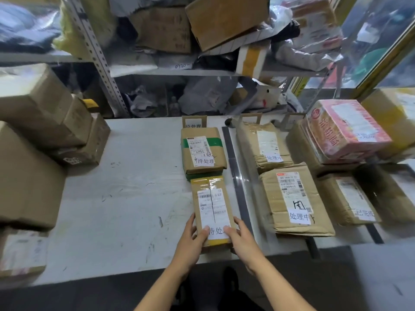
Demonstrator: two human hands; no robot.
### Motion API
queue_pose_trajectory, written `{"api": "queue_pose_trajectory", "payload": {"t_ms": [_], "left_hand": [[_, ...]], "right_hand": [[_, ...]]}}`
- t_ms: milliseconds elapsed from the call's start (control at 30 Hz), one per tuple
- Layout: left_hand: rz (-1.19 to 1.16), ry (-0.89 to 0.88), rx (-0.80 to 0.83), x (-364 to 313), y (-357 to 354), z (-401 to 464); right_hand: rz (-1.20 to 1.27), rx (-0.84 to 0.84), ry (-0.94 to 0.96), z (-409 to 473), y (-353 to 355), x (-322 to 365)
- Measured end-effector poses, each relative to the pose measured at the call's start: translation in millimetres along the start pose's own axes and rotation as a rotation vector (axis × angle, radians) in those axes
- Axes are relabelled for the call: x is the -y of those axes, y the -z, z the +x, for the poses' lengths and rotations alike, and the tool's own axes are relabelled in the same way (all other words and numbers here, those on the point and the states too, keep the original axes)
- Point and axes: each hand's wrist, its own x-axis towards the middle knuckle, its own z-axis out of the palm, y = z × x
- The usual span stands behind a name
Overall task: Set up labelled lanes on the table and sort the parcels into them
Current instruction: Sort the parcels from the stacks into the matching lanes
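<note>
The tabletop carries three lanes. Near its front edge, the narrow parcel overhangs slightly, it seems. Left hand and right hand hold its near end, fingers curled; a loose release could tip it off.

We see free room on the white table between the stacked brown cardboard boxes at its left edge and the two taped parcels in the middle. Right of the dark tape strip, brown parcels crowd the surface.
</note>
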Motion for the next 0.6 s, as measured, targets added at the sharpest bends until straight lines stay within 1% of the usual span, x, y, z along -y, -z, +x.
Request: {"api": "queue_pose_trajectory", "payload": {"t_ms": [133, 400, 600], "left_hand": [[0.027, 0.024, -0.018, 5.6, -7.8, 7.2], [0.051, 0.009, -0.093, -4.2, -14.2, 24.6], [0.042, 0.033, -0.147, -5.0, -18.7, 27.4]], "right_hand": [[-0.113, -0.015, -0.014, 3.5, 4.1, -4.9], [-0.149, 0.025, 0.064, 13.5, 6.7, 16.0], [-0.160, 0.047, 0.051, 22.2, 9.7, 14.1]]}}
